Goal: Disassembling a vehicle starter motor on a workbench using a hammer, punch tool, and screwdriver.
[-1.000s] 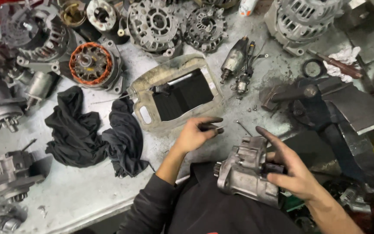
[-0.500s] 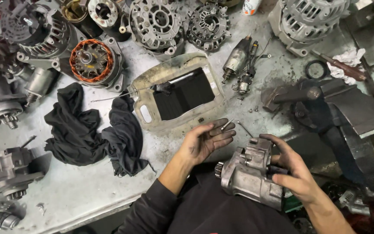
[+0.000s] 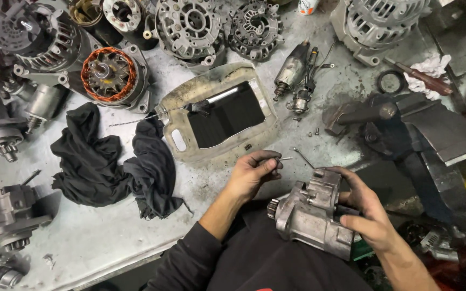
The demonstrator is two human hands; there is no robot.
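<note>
My left hand (image 3: pixel 253 171): grip pinched on what looks like a thin bolt (image 3: pixel 283 158), above the desk (image 3: pixel 98 231) edge. My right hand (image 3: pixel 363 213): clamped around the starter motor (image 3: pixel 309 213), just beside.

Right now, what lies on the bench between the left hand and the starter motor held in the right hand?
In the head view, one thin loose bolt lies on the bench between the left hand and the starter motor gripped by the right hand; otherwise bare.

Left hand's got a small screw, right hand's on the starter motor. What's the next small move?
Probably bring the left hand, pinching a thin metal screw, across to the grey cast-metal starter motor that the right hand steadies; the screw's tip already points toward the housing, but is apart from it.
</note>
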